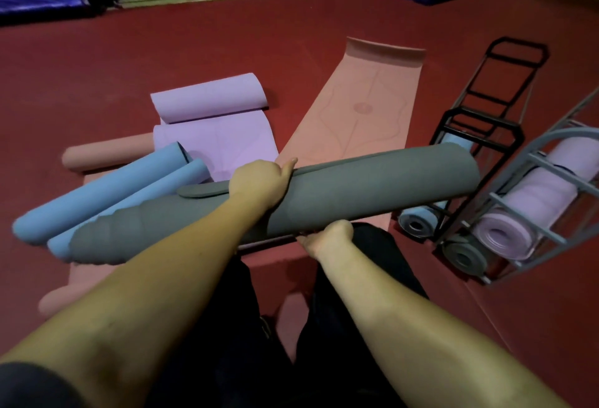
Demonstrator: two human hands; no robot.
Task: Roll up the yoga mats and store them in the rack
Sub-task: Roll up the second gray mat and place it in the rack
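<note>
The left hand (259,182) lies over the top of the rolled grey mat (356,193), fingers wrapped down the far side and thumb stretched along the roll. The right hand (327,239) holds the same mat from below, near its middle; its fingers are curled under the roll and mostly hidden. The grey mat is carried above the floor, almost level, its right end close to the black rack (479,135).

Behind the left end of the mat lie two blue rolled mats (107,190) side by side. Further back is a purple mat (214,122), half rolled, and a pink mat (359,106) spread flat on the red floor (113,77). One more pink roll (107,154) lies at the left.

At the right stand two racks — the black one with a blue roll (418,224) and a grey roll (465,257) low in it, and a light grey rack (551,180) with a purple roll (531,206) inside.
</note>
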